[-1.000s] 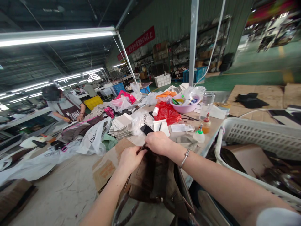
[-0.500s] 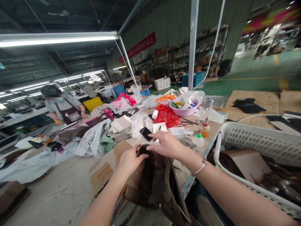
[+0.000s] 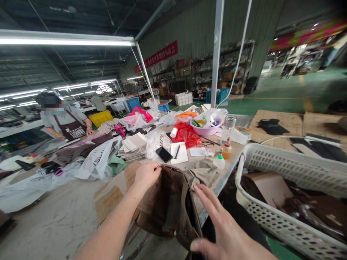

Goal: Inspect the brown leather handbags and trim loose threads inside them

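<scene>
A brown handbag [image 3: 165, 202] stands at the near edge of the worktable, its mouth gaping toward me so the lining shows. My left hand [image 3: 148, 176] pinches the bag's rim at its far left corner. Beside the bag's right side is my right hand [image 3: 217, 220], fingers spread and thumb apart, with nothing in it; whether it touches the bag I cannot tell. Past the bag lie a black phone [image 3: 164, 154] and a white pad [image 3: 179, 153] with a dark pen [image 3: 177, 151] on it. Flattened cardboard [image 3: 108, 202] lies under the bag's left side.
To the right stands a white plastic basket [image 3: 241, 177] holding brown bags. Small glue bottles [image 3: 226, 148], a glass jar [image 3: 228, 130] and a lilac basin [image 3: 207, 130] stand farther back. Across the table at left, a person in an apron [image 3: 71, 126] works.
My right hand has left the bag's far rim, coming back and down to its right side with fingers spread. My left hand stays on the rim. The mouth now shows wider.
</scene>
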